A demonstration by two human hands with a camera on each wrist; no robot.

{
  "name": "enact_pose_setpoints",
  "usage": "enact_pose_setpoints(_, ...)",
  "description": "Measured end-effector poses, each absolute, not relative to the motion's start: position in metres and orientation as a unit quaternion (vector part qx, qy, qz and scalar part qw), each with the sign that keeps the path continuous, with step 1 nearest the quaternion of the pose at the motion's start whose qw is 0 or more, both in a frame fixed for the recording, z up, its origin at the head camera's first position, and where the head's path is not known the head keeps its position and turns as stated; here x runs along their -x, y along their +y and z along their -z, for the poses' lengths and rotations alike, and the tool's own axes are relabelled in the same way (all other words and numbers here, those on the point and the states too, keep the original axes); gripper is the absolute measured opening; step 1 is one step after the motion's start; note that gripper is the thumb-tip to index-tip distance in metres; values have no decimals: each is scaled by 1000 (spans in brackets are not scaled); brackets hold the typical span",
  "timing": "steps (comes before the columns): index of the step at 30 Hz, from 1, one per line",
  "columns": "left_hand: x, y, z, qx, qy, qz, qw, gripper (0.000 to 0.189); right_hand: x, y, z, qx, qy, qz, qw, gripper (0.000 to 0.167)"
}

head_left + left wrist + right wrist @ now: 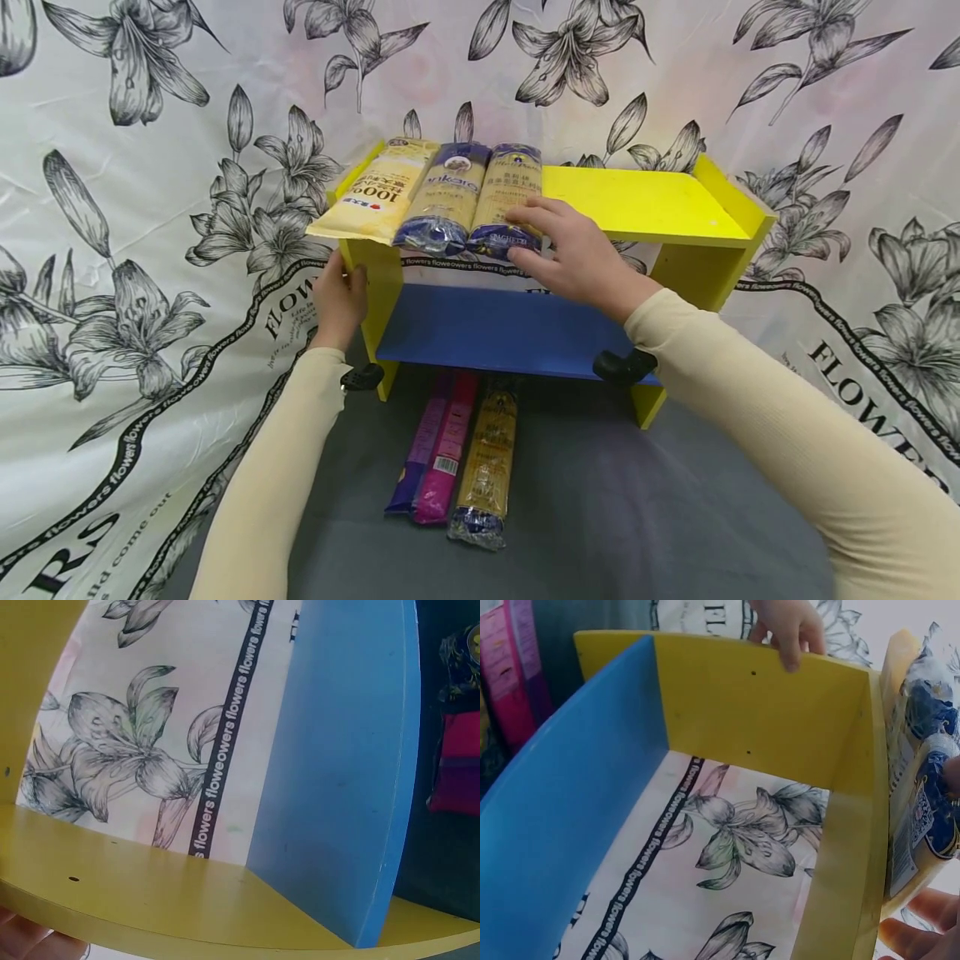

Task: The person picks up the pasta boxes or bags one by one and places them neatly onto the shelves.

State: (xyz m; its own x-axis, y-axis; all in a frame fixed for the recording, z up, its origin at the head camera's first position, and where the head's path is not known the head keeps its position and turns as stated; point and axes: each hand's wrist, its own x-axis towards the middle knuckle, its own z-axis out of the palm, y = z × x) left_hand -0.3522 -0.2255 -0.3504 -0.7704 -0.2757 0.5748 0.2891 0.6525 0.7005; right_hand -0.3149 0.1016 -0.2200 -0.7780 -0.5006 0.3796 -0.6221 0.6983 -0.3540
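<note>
My right hand is at the near end of a spaghetti pack, its thumb at the blue end and fingers over the top and side. This pack lies on the yellow top board of a small shelf, rightmost of three. Beside it are a pasta pack with a blue label and a pale yellow pasta bag, whose near end juts past the board's edge. My left hand grips the shelf's left side panel by its edge; the right wrist view shows a finger hooked over it.
A blue lower board spans the shelf. On the dark grey tabletop below lie a gold spaghetti pack, a pink pack and a purple pack. Flower-printed cloth hangs behind.
</note>
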Motion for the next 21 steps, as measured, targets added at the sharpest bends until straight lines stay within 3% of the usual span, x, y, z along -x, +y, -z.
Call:
enact_pose_setpoints(11, 350, -226, 350, -7, -850, 416, 324, 29, 293, 147, 219, -269, -917, -237, 174, 56)
enact_pose_setpoints(21, 349, -225, 348, -7, -847, 421, 325, 28, 271, 231, 251, -170, -889, -315, 286, 42)
